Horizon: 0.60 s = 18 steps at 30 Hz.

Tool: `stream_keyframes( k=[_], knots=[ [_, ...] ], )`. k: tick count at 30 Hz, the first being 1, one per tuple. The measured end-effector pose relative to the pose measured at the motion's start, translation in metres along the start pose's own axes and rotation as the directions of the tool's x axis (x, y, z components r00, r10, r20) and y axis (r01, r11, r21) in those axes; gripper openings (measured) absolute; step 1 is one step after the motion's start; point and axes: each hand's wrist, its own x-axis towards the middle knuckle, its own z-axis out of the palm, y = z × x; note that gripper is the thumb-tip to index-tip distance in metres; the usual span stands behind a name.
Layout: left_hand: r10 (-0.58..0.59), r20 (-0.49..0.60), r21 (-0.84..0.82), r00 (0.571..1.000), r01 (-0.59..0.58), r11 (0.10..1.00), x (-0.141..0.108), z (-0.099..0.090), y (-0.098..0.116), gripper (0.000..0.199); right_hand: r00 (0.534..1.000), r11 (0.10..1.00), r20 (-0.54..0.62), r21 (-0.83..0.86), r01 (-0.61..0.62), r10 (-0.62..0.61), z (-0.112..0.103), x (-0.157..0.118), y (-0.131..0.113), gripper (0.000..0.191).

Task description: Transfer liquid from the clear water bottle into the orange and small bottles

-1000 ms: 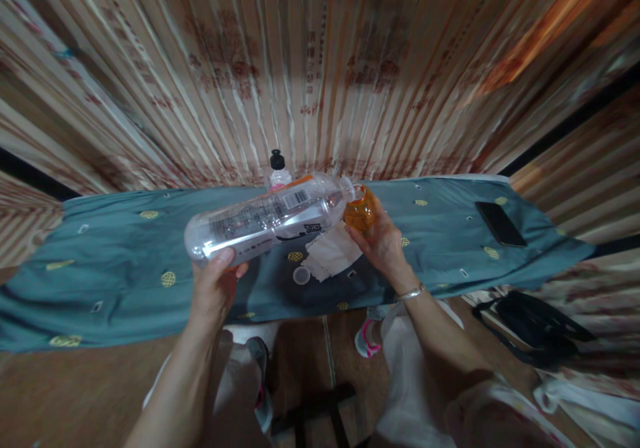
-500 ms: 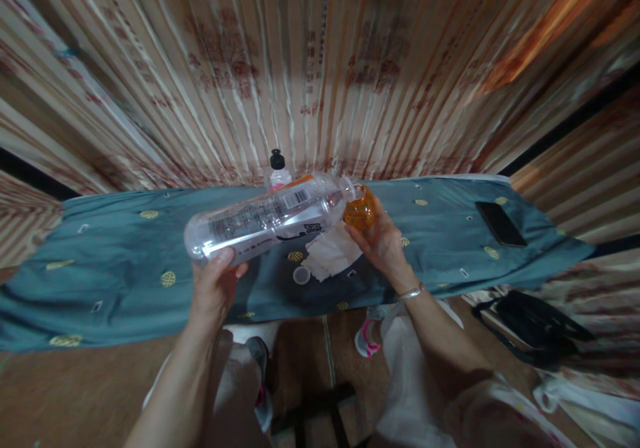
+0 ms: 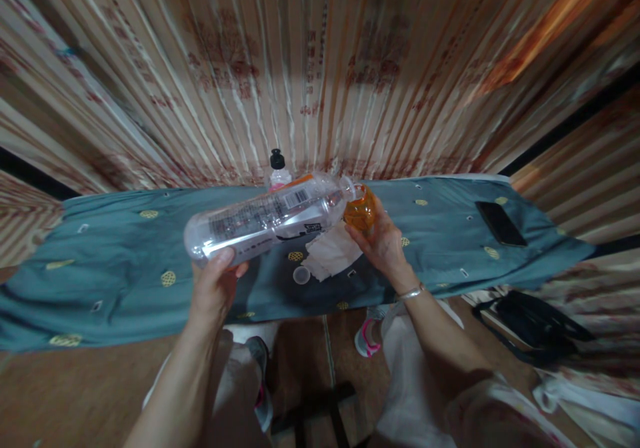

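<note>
My left hand (image 3: 216,281) grips the base of a large clear plastic bottle (image 3: 265,218) with a printed label and barcode. The bottle lies tilted in the air, its uncapped neck higher and pointing right. At that mouth, my right hand (image 3: 383,241) has its fingers wrapped round a small orange see-through container (image 3: 360,211). Neck and container opening meet or nearly touch; whether liquid flows between them I cannot tell. Below them on the cloth lie a crumpled white tissue (image 3: 333,253) and a small round translucent cap (image 3: 301,275).
A bottle with a black cap (image 3: 277,160) and pink contents stands behind the large bottle. On the right of the blue-green patterned cloth (image 3: 125,261) rests a black phone (image 3: 501,223). Curtains (image 3: 310,68) hang behind. A black bag (image 3: 537,325) sits low at the right.
</note>
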Motion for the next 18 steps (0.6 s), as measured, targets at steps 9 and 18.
stream_keyframes(
  k=[9, 18],
  knots=[
    [0.002, 0.0, -0.009, 1.0, -0.002, 1.0, 0.002, 0.0018, 0.0009, 0.059, 1.0, 1.0, 0.005, 0.022, 0.003, -0.003, 0.0007, -0.0003, 0.0012, 0.085],
    [0.0, -0.02, -0.02, 1.0, 0.0, 1.0, 0.0019, 0.0016, 0.0, 0.06, 1.0, 0.998, -0.013, 0.055, -0.011, 0.012, 0.0002, 0.0004, -0.0014, 0.082]
  ],
)
